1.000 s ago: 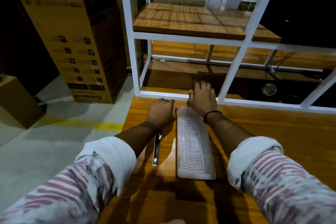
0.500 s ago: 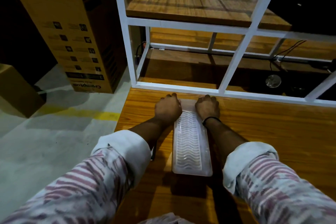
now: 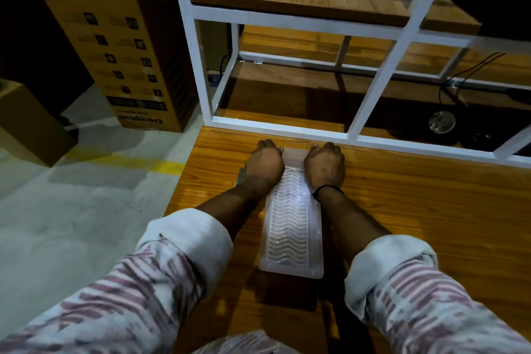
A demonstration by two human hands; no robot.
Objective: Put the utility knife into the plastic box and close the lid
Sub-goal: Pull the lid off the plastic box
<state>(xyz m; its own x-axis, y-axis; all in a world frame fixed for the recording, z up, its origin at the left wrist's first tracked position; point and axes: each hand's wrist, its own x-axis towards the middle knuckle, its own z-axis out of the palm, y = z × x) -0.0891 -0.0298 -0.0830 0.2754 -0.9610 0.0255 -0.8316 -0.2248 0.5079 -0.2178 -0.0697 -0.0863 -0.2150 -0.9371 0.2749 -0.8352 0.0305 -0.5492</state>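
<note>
A long translucent plastic box with a wavy-ribbed lid lies lengthwise on the wooden table, its lid flat on top. My left hand is curled over the box's far left corner. My right hand, with a black band at the wrist, is curled over the far right corner. A small silvery piece that looks like the utility knife shows just left of my left wrist. The rest of it is hidden under my forearm.
A white metal shelf frame with wooden boards stands right behind the box, at the table's far edge. Cables and a round glass object lie on its low shelf. Cardboard boxes stand on the concrete floor at the left.
My right hand went from flat with fingers stretched past the box to curled on its far right corner. My left hand slid forward to the far left corner. The view tilted down.
</note>
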